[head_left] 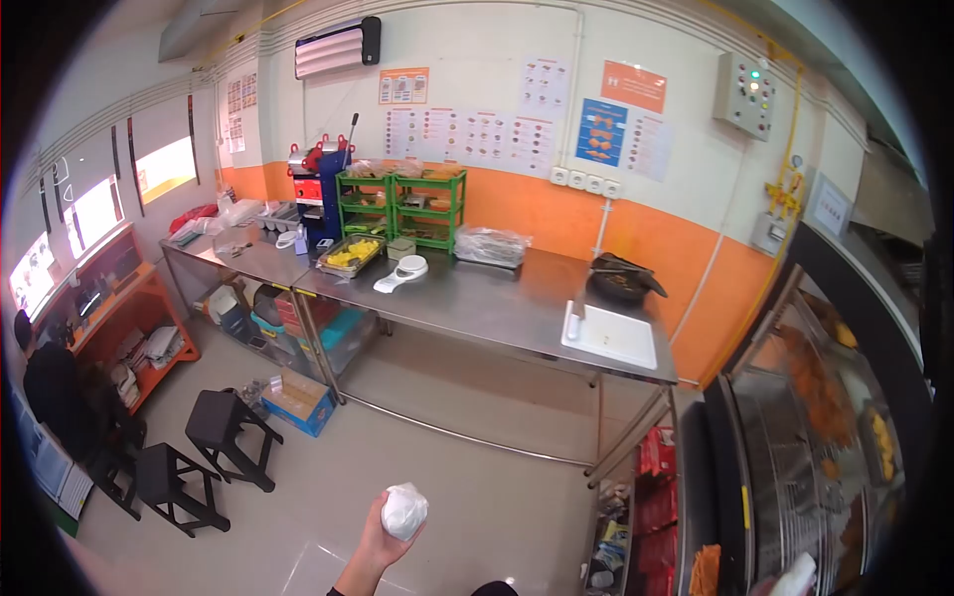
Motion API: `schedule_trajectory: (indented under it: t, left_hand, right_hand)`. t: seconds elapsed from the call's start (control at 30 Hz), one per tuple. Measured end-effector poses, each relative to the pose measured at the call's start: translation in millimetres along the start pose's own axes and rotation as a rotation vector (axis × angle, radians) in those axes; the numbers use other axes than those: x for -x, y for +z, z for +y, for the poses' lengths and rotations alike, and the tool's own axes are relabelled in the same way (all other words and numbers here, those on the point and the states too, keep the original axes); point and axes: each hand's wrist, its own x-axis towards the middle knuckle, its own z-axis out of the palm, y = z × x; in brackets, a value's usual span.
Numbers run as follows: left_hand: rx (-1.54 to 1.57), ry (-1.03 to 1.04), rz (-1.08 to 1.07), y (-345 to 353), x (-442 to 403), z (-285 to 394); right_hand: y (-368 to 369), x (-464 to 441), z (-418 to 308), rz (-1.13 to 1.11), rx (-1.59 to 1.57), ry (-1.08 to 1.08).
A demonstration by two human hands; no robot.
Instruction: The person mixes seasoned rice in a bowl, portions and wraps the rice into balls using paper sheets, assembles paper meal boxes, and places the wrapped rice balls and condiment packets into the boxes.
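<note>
My left hand (382, 536) is raised at the lower middle, fingers curled around a round white wrapped bundle (404, 511). The wrapping looks thin and crumpled, and what is inside is hidden. At the bottom right edge, only a little of my right hand (767, 588) shows, beside a white object (797, 574) that seems to be in it. I cannot make out what that object is. It is in front of a glass display case (770, 437) with fried pieces on its racks. An orange-brown piece (706, 570) shows just left of my right hand.
A long steel table (467, 303) runs along the wall, bearing a white tray (608, 336), a black pan (621, 281), a kitchen scale (402, 273) and green racks (427, 209). Black stools (231, 422) and a blue box (300, 402) stand left. A person (65, 397) sits far left.
</note>
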Motion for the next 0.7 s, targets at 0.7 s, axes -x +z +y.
schedule_trajectory:
  t: [0.7]
  left_hand:
    - [-0.463,0.123,-0.046,128,-510,164]
  right_hand:
    - [189,-613,730,-0.351,1.163,0.532]
